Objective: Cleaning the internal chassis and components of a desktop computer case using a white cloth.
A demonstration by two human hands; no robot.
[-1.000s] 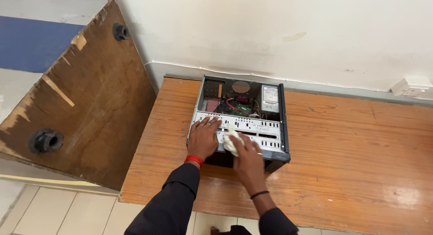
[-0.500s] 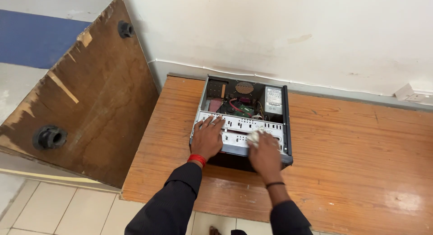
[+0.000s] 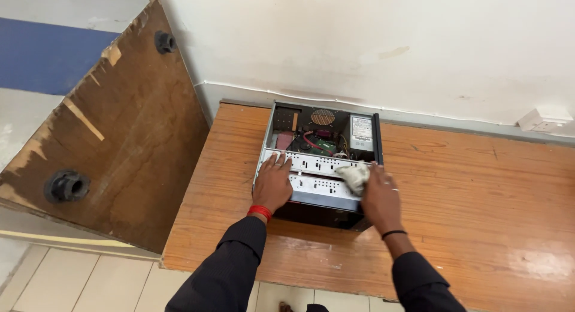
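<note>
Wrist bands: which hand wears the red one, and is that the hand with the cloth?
The left hand wears the red band and rests flat on the computer case. The right hand, with a thin black band, holds the white cloth.

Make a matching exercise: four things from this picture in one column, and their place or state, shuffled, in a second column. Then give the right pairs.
Things:
1. left hand
2. right hand
3. computer case
4. board

Places or states:
A. leans by the wall, left of the table
B. flat on the case's metal bracket
C. holds a pale cloth
D. open, lying on the table

Pairs: 1-B, 2-C, 3-D, 4-A
</note>
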